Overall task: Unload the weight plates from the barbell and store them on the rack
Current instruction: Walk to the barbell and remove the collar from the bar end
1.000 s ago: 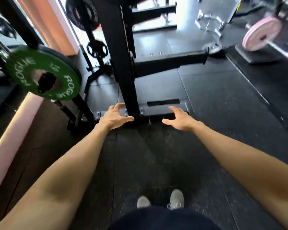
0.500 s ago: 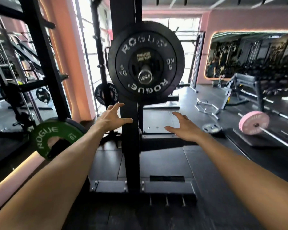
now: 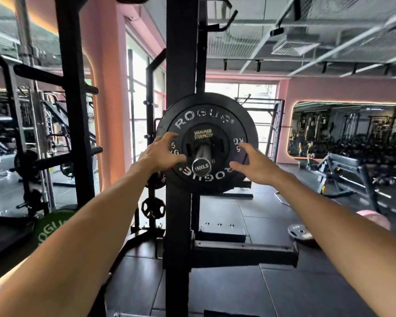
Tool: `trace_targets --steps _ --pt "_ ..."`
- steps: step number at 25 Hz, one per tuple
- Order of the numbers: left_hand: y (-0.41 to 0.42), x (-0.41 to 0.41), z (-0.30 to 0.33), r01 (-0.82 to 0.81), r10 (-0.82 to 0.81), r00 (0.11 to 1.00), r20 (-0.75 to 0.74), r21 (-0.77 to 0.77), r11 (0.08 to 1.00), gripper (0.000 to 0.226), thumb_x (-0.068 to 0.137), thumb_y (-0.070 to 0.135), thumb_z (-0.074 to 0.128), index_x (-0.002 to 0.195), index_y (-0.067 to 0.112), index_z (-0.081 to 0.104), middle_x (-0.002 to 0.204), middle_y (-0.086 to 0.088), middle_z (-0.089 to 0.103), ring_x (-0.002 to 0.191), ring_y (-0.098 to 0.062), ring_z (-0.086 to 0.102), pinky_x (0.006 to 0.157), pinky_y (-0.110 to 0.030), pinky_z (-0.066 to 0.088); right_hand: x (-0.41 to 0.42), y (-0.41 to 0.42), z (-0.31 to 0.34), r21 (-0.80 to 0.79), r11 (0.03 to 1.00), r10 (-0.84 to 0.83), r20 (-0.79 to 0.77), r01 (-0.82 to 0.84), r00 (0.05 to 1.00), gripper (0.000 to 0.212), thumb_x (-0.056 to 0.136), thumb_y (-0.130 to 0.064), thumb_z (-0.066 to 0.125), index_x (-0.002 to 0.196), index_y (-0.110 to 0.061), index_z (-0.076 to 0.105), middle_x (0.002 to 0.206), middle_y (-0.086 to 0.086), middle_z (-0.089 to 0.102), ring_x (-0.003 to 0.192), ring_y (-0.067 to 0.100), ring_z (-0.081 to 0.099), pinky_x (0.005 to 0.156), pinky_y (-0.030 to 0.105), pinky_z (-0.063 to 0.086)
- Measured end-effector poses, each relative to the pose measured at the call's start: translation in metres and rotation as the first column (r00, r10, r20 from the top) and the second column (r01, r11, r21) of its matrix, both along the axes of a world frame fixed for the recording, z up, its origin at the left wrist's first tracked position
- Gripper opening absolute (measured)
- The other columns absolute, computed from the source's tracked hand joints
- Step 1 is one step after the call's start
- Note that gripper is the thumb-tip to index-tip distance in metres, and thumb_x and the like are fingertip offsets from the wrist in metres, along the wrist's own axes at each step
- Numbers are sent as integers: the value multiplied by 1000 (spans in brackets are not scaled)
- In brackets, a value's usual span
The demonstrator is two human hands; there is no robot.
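On the far left of the gym floor, low down, a green Rogue plate (image 3: 49, 227) peeks out behind the person's left forearm, sitting on what I take to be a storage peg of the neighbouring rack, though the peg itself is hidden. Further right, small black plates (image 3: 153, 208) hang on a short plate tree, parked there out of the walkway.

Then comes the black upright (image 3: 178, 202) of the squat rack, and at chest height, on the steel barbell sleeve (image 3: 201, 160) that points straight at the viewer, the black Rogue 5 kg bumper plate (image 3: 207, 143). This is the plate to unload; it sits well back on the sleeve, with the capped end marked 1500LB poking out in front.

The left hand (image 3: 160, 154) lies against the plate's left face, fingers spread and lightly bent, thumb reaching toward the hub; it touches but has not clamped on. The right hand (image 3: 253, 165) is spread wide just before the plate's right side, holding nothing; I cannot tell whether it touches yet. Two hands on opposite sides make sense: the plate must slide off square along the sleeve.

At the lower right a small dark plate (image 3: 298, 232) lies flat on the rubber floor, and a pink plate (image 3: 375, 219) shows behind the right forearm.
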State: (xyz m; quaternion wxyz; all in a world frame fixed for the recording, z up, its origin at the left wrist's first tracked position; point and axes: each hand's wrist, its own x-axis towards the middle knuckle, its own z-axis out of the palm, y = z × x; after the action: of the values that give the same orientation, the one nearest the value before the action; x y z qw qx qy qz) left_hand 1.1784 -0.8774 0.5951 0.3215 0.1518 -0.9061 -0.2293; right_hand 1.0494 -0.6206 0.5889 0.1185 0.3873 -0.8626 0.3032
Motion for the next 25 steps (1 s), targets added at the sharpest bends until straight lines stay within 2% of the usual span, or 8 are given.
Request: trace_targets --steps 3,5,11,14,18,21,22,25 --pt "-10 -24 17 2 -3 999 -35 -10 1000 87 57 55 66 137 37 38 140 -6 46 122 -26 49 100 -45 43 -22 -16 17 -5 1000 -15 -34 14 999 68 88 -54 55 145 -30 26 142 7 46 122 30 50 101 46 42" --pt "-23 -42 24 11 -11 999 -48 -8 1000 85 56 54 66 135 36 41 138 -5 48 116 -22 51 97 -39 44 -40 -30 26 -2 1000 -29 -49 29 998 64 89 -53 54 143 -27 31 142 5 47 124 27 50 102 45 42" --pt "-74 -106 30 54 -56 997 -47 -36 998 64 72 43 76 130 31 51 113 2 53 100 -16 51 85 -29 38 -98 -83 39 6 997 -78 -65 78 995 58 90 -54 51 137 -23 40 130 4 56 116 25 54 98 44 44" --pt "-96 -137 29 122 -123 992 -37 -17 992 53 77 43 76 126 31 58 103 4 58 96 -16 58 87 -29 43 -125 -110 39 21 994 -103 -48 104 994 55 89 -56 49 133 -24 45 125 4 60 115 25 55 99 46 44" --pt "-106 -173 21 217 -216 976 13 -45 975 39 81 43 74 116 28 66 95 -1 70 85 -15 67 82 -26 50 -147 -140 35 22 990 -137 -37 138 990 46 89 -57 48 114 -21 59 109 5 67 107 26 59 94 43 47" --pt "-104 -189 11 319 -319 948 6 24 948 32 82 39 74 110 26 68 70 4 70 61 -8 66 63 -20 52 -154 -155 32 21 986 -163 -20 164 986 49 90 -59 45 103 -17 64 103 8 67 101 28 61 90 42 49" --pt "-103 -192 9 348 -348 937 -6 65 935 30 81 38 75 108 27 68 67 4 70 58 -9 67 59 -20 53 -155 -158 31 20 982 -185 -29 186 982 51 89 -61 44 102 -15 65 104 10 66 101 29 60 89 41 49" --pt "-105 -198 6 407 -404 913 -49 133 904 32 80 36 77 110 30 68 74 -4 72 64 -13 71 59 -23 56 -154 -169 29 12 977 -213 -47 213 976 54 91 -60 43 90 -10 62 104 17 64 99 34 60 88 42 49"
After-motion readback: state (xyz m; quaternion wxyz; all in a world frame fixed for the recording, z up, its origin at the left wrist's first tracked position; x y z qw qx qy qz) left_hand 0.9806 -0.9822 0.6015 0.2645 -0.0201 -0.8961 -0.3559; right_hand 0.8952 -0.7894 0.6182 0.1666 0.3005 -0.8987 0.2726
